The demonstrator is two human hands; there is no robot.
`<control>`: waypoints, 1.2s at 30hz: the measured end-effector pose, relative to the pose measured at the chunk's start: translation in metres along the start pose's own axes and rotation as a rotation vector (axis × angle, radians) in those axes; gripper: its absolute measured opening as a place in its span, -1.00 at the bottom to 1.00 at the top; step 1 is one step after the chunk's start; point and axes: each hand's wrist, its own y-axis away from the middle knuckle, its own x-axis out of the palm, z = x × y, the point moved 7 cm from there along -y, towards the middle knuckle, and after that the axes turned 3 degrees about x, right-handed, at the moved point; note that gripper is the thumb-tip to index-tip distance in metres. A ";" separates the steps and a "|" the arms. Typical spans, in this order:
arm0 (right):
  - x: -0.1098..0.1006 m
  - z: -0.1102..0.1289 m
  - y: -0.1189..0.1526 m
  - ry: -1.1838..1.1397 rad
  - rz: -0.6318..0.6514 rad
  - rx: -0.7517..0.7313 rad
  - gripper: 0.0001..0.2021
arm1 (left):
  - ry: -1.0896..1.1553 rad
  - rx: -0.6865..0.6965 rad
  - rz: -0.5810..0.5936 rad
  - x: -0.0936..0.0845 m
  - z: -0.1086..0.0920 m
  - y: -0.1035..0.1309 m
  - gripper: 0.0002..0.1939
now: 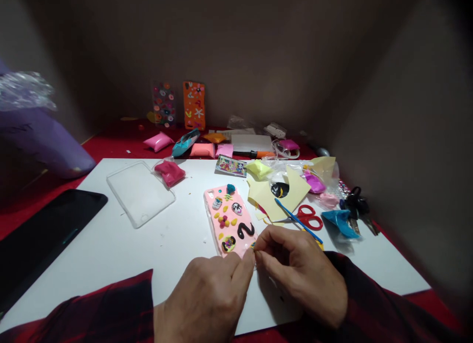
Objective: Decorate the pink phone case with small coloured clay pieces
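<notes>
A pink phone case (pixel 236 222) decorated with small clay shapes lies on the white board (pixel 177 244). Yellow petals, a flower, a black curved piece and small faces cover it. My left hand (pixel 212 293), fingers curled, rests over the case's near end, its fingertips meeting those of my right hand. The right hand (pixel 299 269) pinches at the case's near right corner. Something small and colourful shows by the fingertips, too small to name. Just beyond the right hand lie a blue stick tool (pixel 295 219) and red-handled scissors (pixel 309 218).
A clear phone case (pixel 138 195) and a dark phone-like slab (pixel 48 239) lie at left. Clay packets, such as a red one (pixel 170 173) and a blue one (pixel 342 223), surround the work. Yellow paper (pixel 271 205) lies right. An orange case (pixel 194 105) stands behind.
</notes>
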 end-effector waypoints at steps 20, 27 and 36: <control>-0.006 -0.006 -0.001 -0.133 0.043 -0.004 -0.90 | -0.088 0.016 -0.008 -0.002 -0.004 0.000 -0.64; -0.008 0.001 0.010 -0.070 -0.043 -0.158 -0.90 | -0.087 -0.001 -0.011 -0.002 -0.003 0.002 -0.64; -0.005 0.005 0.014 0.000 -0.094 -0.253 -0.88 | -0.058 -0.030 -0.004 -0.006 -0.005 0.000 -0.61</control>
